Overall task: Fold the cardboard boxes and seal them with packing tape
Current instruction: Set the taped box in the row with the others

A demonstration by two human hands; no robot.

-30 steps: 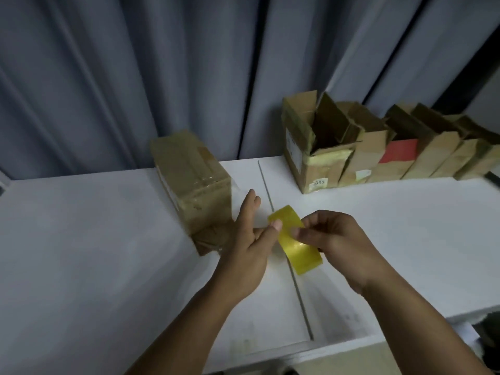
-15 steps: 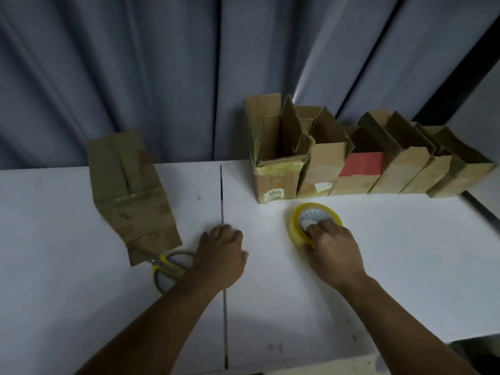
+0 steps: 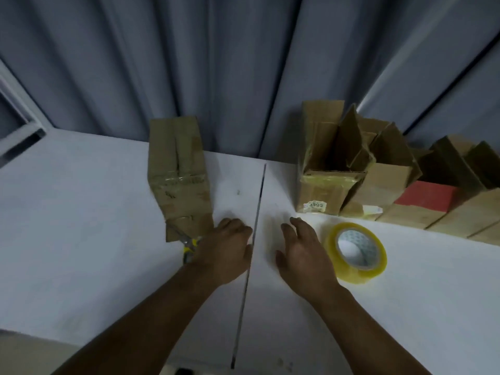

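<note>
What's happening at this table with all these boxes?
A person is packing cardboard boxes. One taped box lies on the table; a row of open boxes waits at the back right. The left hand covers the handles of the scissors beside the taped box; the right hand is open, holding nothing, next to the tape roll.

A: Colours on the white table (image 3: 81,239)?
B: Brown cardboard boxes (image 3: 319,190), one with a red panel (image 3: 424,197); yellow tape roll (image 3: 351,272), white core (image 3: 349,247); yellow-handled scissors (image 3: 188,246); grey-blue pleated curtain (image 3: 162,63) behind
</note>
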